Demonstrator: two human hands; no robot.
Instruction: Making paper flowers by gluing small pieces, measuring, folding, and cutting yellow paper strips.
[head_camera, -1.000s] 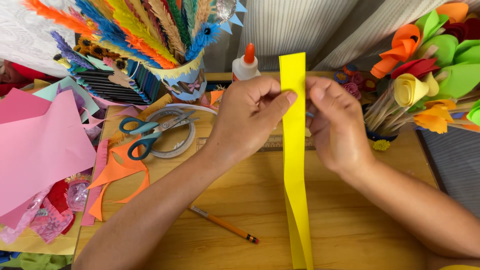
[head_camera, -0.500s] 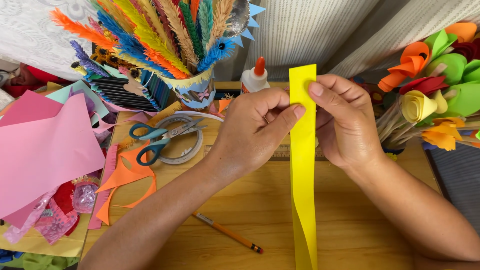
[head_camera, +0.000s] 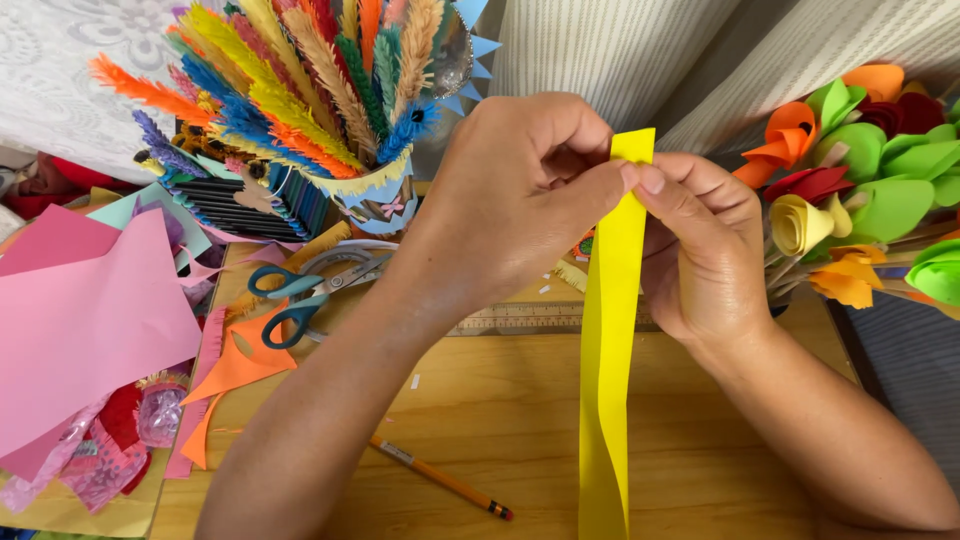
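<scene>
Head view: left hand (head_camera: 520, 190) and right hand (head_camera: 700, 250) pinch the top end of a long yellow paper strip (head_camera: 608, 370), held upright above the wooden table (head_camera: 500, 400). Judged step: starting a fold or roll; next requires even fingertip pressure.

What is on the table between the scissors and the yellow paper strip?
In the head view, the left forearm crosses between the blue-handled scissors and the yellow paper strip; a ruler lies on the wooden table there.
</scene>
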